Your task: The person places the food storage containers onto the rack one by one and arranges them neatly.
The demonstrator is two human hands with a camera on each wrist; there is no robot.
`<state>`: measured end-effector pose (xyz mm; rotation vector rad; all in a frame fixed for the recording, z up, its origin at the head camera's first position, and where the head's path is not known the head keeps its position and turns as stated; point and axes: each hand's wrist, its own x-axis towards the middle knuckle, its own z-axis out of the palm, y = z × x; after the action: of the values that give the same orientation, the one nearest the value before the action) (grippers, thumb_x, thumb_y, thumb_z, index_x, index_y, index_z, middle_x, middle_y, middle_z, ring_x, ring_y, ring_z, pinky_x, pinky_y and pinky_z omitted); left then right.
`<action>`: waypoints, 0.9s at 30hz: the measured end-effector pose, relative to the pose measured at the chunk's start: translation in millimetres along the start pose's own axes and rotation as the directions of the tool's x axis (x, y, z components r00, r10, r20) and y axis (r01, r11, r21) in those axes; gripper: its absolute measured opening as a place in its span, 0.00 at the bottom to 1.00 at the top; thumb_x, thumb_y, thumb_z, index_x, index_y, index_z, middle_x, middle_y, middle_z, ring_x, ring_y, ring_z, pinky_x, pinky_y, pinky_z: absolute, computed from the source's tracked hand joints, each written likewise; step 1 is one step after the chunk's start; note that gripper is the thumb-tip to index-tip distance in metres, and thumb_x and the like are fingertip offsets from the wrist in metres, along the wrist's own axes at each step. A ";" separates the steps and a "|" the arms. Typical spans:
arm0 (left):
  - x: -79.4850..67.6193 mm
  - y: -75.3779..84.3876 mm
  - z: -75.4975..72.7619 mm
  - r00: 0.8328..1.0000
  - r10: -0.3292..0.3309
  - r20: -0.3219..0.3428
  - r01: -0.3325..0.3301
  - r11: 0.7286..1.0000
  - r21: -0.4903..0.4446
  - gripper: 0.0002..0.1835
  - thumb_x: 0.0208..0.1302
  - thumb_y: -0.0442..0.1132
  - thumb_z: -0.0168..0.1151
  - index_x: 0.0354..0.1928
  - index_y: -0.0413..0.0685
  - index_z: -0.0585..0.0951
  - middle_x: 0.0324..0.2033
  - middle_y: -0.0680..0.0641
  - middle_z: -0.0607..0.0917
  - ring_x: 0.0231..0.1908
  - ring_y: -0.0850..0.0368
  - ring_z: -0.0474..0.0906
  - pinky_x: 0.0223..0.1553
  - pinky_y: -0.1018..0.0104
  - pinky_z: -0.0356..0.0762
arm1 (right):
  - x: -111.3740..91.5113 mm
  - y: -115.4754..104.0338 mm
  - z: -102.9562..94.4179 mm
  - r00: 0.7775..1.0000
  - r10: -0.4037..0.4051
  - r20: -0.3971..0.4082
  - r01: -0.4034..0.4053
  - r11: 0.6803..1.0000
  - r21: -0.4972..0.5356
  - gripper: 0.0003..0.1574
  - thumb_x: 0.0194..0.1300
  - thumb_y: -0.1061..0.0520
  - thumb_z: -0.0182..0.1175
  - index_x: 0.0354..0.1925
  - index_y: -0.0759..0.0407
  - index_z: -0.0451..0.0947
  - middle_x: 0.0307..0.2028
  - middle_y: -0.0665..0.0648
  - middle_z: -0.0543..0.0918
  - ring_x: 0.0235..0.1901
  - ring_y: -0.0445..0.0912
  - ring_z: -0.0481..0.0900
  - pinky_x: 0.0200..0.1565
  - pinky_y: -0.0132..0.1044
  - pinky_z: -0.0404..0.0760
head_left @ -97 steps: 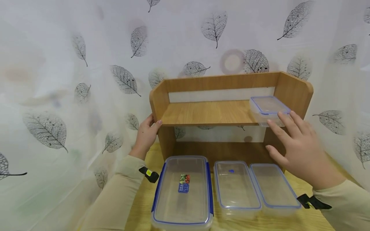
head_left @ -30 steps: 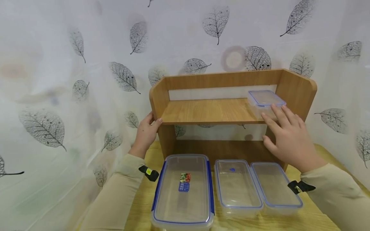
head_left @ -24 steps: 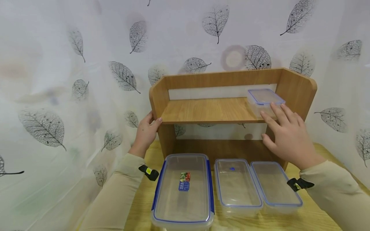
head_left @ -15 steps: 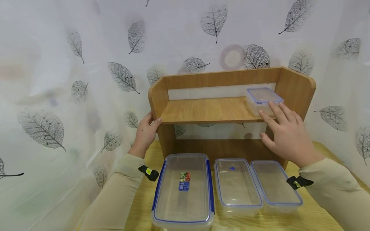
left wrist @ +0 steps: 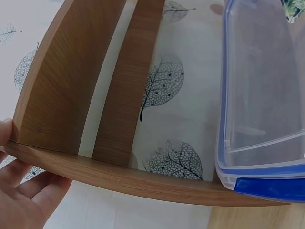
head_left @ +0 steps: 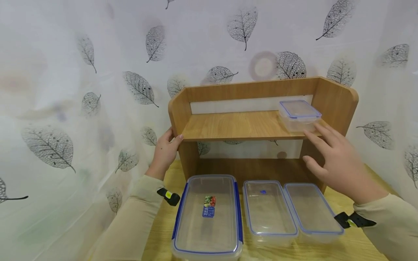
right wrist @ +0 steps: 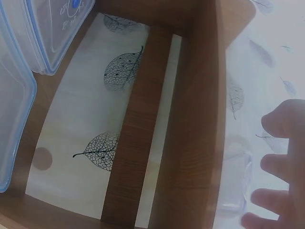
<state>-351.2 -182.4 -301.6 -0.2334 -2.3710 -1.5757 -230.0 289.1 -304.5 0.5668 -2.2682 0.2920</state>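
Note:
A small clear food container (head_left: 299, 114) with a blue-edged lid sits at the right end of the upper board of a wooden shelf (head_left: 235, 125). My right hand (head_left: 341, 165) is just in front of it, fingers spread and fairly straight, fingertips close to its front right corner. In the right wrist view, a gap shows between these fingers (right wrist: 274, 164) and the pale container (right wrist: 233, 183). My left hand (head_left: 166, 150) grips the left side panel of the shelf. The left wrist view has the thumb on one side of the panel and the fingers (left wrist: 50, 195) on the other.
Below, on the wood-grain table (head_left: 356, 246), a large container (head_left: 209, 232) with blue clips stands in front of the shelf. Two narrower containers, one middle (head_left: 269, 210) and one right (head_left: 311, 210), stand beside it. A leaf-patterned curtain (head_left: 202, 36) hangs behind.
The small container, earlier jutting over the board's front edge, has slid back onto the board under my right fingers. My right hand has since drawn back and right; my left stays put.

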 end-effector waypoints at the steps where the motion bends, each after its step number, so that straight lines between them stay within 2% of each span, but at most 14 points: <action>1: 0.0 0.1 -0.2 1.000 -0.001 0.002 0.001 1.000 0.000 0.34 0.77 0.50 0.56 0.80 0.54 0.59 0.74 0.47 0.66 0.69 0.46 0.67 0.59 0.50 0.78 | -2.3 -0.4 -1.4 1.000 0.011 0.007 -0.012 1.000 0.013 0.45 0.59 0.52 0.67 0.72 0.59 0.69 0.73 0.69 0.63 0.70 0.70 0.60 0.73 0.62 0.54; 7: 0.5 0.3 0.1 1.000 0.005 0.008 -0.004 1.000 -0.009 0.34 0.77 0.50 0.56 0.80 0.54 0.59 0.74 0.47 0.66 0.69 0.46 0.67 0.59 0.50 0.78 | -15.6 -0.6 -5.8 0.997 0.054 0.049 -0.057 0.997 0.054 0.42 0.62 0.53 0.67 0.71 0.61 0.69 0.71 0.72 0.64 0.65 0.73 0.63 0.71 0.64 0.55; 10: -0.3 0.3 0.2 1.000 0.003 0.012 -0.003 1.000 -0.004 0.34 0.77 0.50 0.55 0.80 0.55 0.58 0.74 0.47 0.66 0.69 0.46 0.67 0.60 0.49 0.78 | -22.6 0.1 -7.0 0.988 0.105 0.113 -0.114 0.990 0.079 0.42 0.65 0.52 0.67 0.72 0.61 0.68 0.71 0.74 0.62 0.64 0.76 0.61 0.66 0.71 0.57; 14: -1.4 0.8 0.1 1.000 -0.002 0.009 0.002 1.000 0.004 0.33 0.78 0.50 0.54 0.80 0.56 0.58 0.75 0.47 0.65 0.70 0.45 0.66 0.61 0.49 0.77 | -34.3 3.4 -6.1 0.951 0.194 0.240 -0.231 0.963 0.136 0.43 0.71 0.50 0.64 0.76 0.60 0.60 0.73 0.75 0.57 0.65 0.79 0.56 0.59 0.79 0.56; 19: -2.0 1.8 -0.7 1.000 -0.003 0.006 0.003 1.000 0.005 0.33 0.78 0.50 0.54 0.80 0.55 0.59 0.74 0.46 0.65 0.69 0.45 0.67 0.59 0.49 0.78 | -54.1 11.2 -1.0 0.880 0.274 0.387 -0.363 0.914 0.179 0.44 0.76 0.45 0.58 0.79 0.59 0.54 0.74 0.78 0.53 0.66 0.81 0.53 0.55 0.81 0.57; 22: -1.9 1.4 -1.1 1.000 -0.008 0.004 0.008 1.000 0.011 0.33 0.77 0.50 0.55 0.79 0.56 0.60 0.74 0.46 0.66 0.68 0.44 0.69 0.58 0.49 0.79 | -67.6 16.8 1.9 0.847 0.295 0.442 -0.409 0.893 0.188 0.45 0.76 0.44 0.57 0.79 0.60 0.52 0.72 0.79 0.55 0.65 0.81 0.55 0.53 0.80 0.60; 27: -1.4 1.1 -1.0 1.000 -0.018 -0.001 0.018 1.000 0.013 0.33 0.77 0.51 0.55 0.79 0.58 0.61 0.74 0.48 0.66 0.67 0.45 0.70 0.58 0.49 0.79 | -85.1 25.3 7.6 0.815 0.296 0.499 -0.435 0.881 0.188 0.46 0.77 0.43 0.55 0.78 0.66 0.51 0.69 0.80 0.61 0.61 0.78 0.63 0.48 0.74 0.72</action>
<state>-349.5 -182.9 -300.7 -0.2091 -2.3881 -1.5675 -195.3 334.6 -372.8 0.3560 -2.8226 0.7761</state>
